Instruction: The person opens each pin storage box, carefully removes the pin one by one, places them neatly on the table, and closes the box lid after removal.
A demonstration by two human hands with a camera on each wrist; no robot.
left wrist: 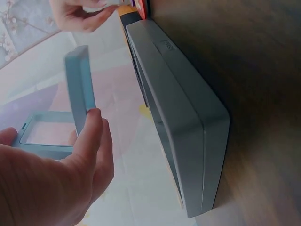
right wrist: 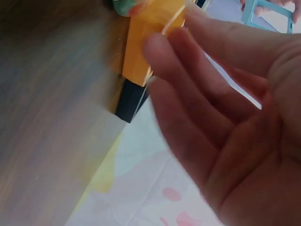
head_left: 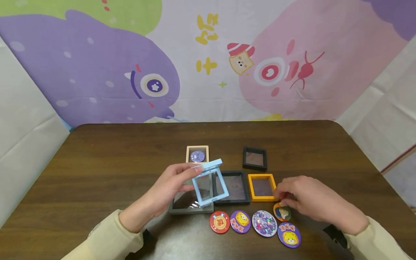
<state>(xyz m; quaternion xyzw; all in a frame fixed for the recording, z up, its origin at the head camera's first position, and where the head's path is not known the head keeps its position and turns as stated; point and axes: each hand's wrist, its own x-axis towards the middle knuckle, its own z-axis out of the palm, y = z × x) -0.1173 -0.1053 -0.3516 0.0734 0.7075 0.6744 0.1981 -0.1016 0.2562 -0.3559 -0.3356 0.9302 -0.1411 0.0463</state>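
My left hand (head_left: 169, 184) grips a light blue hinged display frame (head_left: 222, 186) with clear film panes, its two halves spread apart at an angle. In the left wrist view the frame's raised half (left wrist: 80, 84) stands against the fingers. Beside the yellow frame (head_left: 274, 180), my right hand (head_left: 305, 196) hangs low with loosely bent fingers. Its fingertips are right at the upper edge of a small green-and-orange round badge (head_left: 282, 213). The right wrist view shows no object between those fingers (right wrist: 188, 113), and the badge (right wrist: 123, 6) beyond them.
Near the front lie a red badge (head_left: 219, 222), a purple bear badge (head_left: 240, 221), a glittery badge (head_left: 264, 224) and another bear badge (head_left: 289, 235). Behind are a grey frame (head_left: 191, 211), a black frame (head_left: 246, 187), a small black frame (head_left: 255, 167) and a beige frame (head_left: 187, 153) holding a purple badge.
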